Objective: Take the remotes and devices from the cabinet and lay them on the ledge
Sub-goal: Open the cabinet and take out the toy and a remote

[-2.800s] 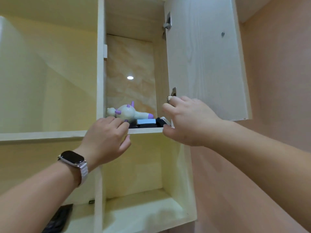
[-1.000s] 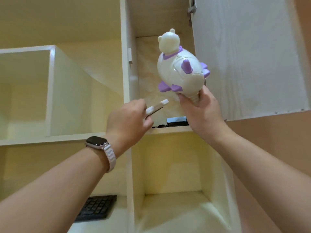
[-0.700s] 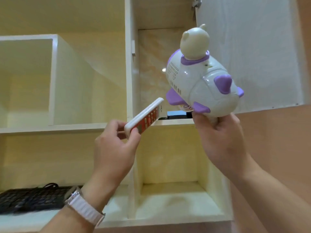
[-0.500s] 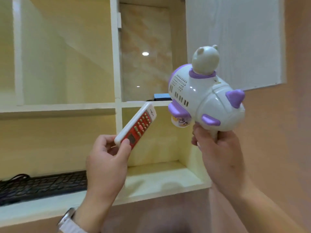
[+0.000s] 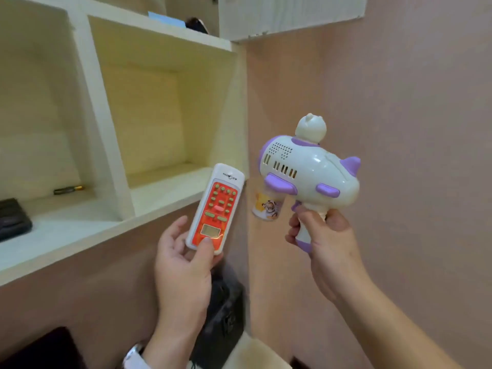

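Here the left hand (image 5: 183, 265) holds a white remote (image 5: 214, 209) by its lower end, with the thumb pressed on the red button face just under the small screen and the fingers curled behind it. The remote stands nearly upright with its buttons toward the camera. Just right of it and not touching it, the right hand (image 5: 322, 241) has its fingers wrapped round the grip of a white and purple toy gun (image 5: 306, 171). The toy has a rounded animal head on top, and a small printed bottle (image 5: 266, 209) hangs under its muzzle, which points left toward the remote. Both things are in the air in front of the pink wall (image 5: 399, 102). Above and left of the left hand is the open cabinet (image 5: 101, 102), and the pale front edge of its lower shelf (image 5: 80, 233) passes close by the fingers. High above both hands, on the upper shelf beside the open door (image 5: 290, 14), lie a blue device (image 5: 166, 19) and a black device (image 5: 197, 24). Far left of the left hand a dark keyboard (image 5: 13, 219) and a small dark cylinder (image 5: 68, 189) rest on the lower shelf. A watch (image 5: 133, 355) shows at the left wrist.
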Demonstrator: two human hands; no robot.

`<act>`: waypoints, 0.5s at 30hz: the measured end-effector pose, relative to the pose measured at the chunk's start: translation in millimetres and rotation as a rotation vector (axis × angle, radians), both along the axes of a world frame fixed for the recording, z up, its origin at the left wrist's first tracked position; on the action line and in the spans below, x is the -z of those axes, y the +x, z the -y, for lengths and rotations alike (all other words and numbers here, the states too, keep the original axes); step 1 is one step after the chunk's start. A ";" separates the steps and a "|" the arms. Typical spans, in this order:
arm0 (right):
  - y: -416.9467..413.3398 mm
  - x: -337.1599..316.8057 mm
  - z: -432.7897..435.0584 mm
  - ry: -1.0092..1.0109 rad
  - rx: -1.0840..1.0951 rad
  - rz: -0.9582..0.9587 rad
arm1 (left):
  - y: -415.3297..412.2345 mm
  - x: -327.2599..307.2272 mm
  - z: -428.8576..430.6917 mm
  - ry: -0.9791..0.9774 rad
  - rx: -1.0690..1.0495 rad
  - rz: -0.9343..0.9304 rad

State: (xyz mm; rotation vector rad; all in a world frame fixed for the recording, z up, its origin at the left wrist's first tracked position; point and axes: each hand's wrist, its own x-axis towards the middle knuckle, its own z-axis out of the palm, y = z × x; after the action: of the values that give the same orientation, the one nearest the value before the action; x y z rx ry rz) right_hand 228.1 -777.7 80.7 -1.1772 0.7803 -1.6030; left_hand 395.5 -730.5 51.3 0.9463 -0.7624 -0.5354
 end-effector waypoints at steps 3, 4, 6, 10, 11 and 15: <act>-17.0 28.6 -16.5 0.081 0.057 -0.020 | -8.9 27.6 -4.7 0.074 0.150 0.014; -22.6 36.8 -22.1 0.111 0.067 -0.015 | -13.8 35.1 -5.5 0.094 0.209 0.015; -33.8 50.2 -35.0 0.173 0.088 0.003 | -24.3 47.9 -7.0 0.134 0.318 -0.022; -61.1 70.8 -65.7 0.283 0.163 0.027 | -51.4 70.7 -11.0 0.235 0.529 -0.095; -68.7 74.0 -75.2 0.300 0.188 0.032 | -59.7 75.9 -13.0 0.257 0.577 -0.102; -102.4 81.6 -120.9 0.343 0.301 0.089 | -98.6 89.1 -30.7 0.313 0.753 -0.160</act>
State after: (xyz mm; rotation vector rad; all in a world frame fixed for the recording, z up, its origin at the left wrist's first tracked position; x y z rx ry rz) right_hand 125.7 -656.8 -0.9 -0.7634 1.1634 -1.6656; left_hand 296.9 -699.8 -37.8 0.8677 -0.8964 -1.4049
